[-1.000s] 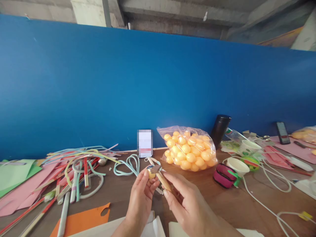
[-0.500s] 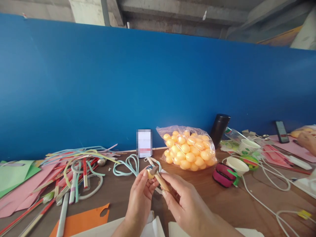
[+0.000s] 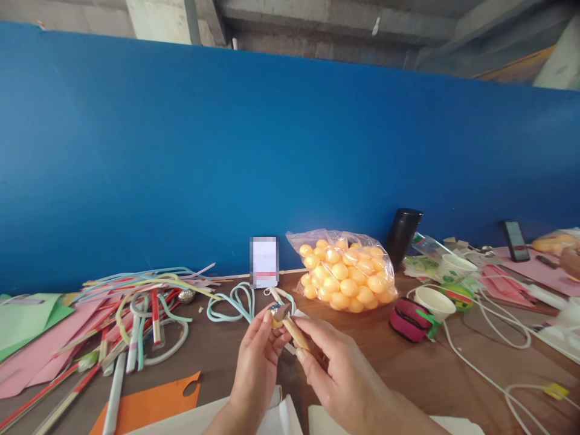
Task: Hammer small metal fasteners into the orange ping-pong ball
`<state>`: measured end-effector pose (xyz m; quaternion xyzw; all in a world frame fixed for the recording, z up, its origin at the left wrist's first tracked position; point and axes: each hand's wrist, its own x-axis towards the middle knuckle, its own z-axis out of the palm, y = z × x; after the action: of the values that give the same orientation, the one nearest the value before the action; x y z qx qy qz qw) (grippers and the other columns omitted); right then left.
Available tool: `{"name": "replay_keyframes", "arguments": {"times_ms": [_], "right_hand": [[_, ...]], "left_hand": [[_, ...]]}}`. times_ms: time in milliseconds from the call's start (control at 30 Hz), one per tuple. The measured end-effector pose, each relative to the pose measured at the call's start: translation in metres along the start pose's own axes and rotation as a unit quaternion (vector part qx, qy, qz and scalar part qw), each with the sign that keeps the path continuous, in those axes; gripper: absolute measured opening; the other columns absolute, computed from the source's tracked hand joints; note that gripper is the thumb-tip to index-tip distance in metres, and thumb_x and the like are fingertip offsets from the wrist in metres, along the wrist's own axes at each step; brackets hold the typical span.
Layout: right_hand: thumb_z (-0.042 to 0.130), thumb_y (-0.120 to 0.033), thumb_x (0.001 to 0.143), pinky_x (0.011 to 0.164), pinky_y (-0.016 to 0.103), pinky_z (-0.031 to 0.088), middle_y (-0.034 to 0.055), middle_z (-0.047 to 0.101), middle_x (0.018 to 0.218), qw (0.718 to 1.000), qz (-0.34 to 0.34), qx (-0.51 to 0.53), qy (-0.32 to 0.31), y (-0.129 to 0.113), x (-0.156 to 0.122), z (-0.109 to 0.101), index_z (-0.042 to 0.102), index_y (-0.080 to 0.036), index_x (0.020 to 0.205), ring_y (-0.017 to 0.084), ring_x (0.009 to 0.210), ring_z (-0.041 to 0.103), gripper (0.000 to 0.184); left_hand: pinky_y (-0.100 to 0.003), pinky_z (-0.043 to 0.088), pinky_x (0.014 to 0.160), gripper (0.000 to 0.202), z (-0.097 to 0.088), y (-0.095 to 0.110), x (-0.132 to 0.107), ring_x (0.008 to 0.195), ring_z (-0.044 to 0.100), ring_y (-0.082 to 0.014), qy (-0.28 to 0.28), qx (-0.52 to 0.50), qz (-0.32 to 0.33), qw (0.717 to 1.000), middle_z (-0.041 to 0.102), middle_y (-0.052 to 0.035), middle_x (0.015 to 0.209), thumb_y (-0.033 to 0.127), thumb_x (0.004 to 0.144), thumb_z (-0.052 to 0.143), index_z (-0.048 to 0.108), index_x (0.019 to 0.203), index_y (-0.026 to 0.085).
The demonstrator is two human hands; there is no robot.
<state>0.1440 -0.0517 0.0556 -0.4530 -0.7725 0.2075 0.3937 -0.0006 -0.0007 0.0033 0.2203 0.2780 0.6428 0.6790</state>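
My left hand [image 3: 258, 362] pinches a small orange ball [image 3: 275, 322] between fingertips and thumb, held just above the brown table [image 3: 399, 374]. My right hand [image 3: 338, 371] grips the wooden handle of a small hammer [image 3: 290, 326]. The hammer's metal head rests against the top of the ball. Both hands are low in the middle of the view.
A clear bag of orange balls [image 3: 347, 281] lies behind the hands, with a black cup [image 3: 403, 237], paper cups [image 3: 435, 302], a pink pouch [image 3: 410, 319] and white cables [image 3: 489, 338] to the right. Coloured straws and paper sheets [image 3: 113, 314] cover the left. A blue wall [image 3: 272, 157] stands behind. Another person's hand [image 3: 570, 261] shows far right.
My hands hold almost the same pose, hammer head still on the ball. The other person's hand at the far right came into view and has drawn back toward the edge.
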Motion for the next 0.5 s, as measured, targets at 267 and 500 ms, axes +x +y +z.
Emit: {"name": "replay_keyframes", "arguments": {"times_ms": [267, 500], "right_hand": [[0.05, -0.014, 0.09, 0.097, 0.036, 0.051, 0.0089, 0.066, 0.12, 1.0, 0.009, 0.007, 0.002, -0.0009, 0.0006, -0.0006, 0.053, -0.021, 0.128, 0.023, 0.11, 0.063, 0.039], [0.049, -0.015, 0.091, 0.097, 0.038, 0.051, 0.0102, 0.066, 0.12, 1.0, 0.011, 0.02, 0.003, -0.0028, 0.0008, -0.0014, 0.052, -0.021, 0.128, 0.025, 0.11, 0.063, 0.038]], "left_hand": [[-0.027, 0.056, 0.072, 0.025, -0.0018, -0.0012, -0.001, 0.075, 0.066, -0.0144, 0.004, 0.008, 0.007, 1.0, 0.071, -0.0075, 0.088, 0.027, 0.078, 0.071, 0.067, 0.099, 0.014], [-0.026, 0.056, 0.07, 0.027, -0.0026, -0.0017, -0.0009, 0.074, 0.066, -0.0139, 0.007, 0.008, 0.011, 1.0, 0.071, -0.0069, 0.086, 0.027, 0.077, 0.072, 0.068, 0.101, 0.014]]}}
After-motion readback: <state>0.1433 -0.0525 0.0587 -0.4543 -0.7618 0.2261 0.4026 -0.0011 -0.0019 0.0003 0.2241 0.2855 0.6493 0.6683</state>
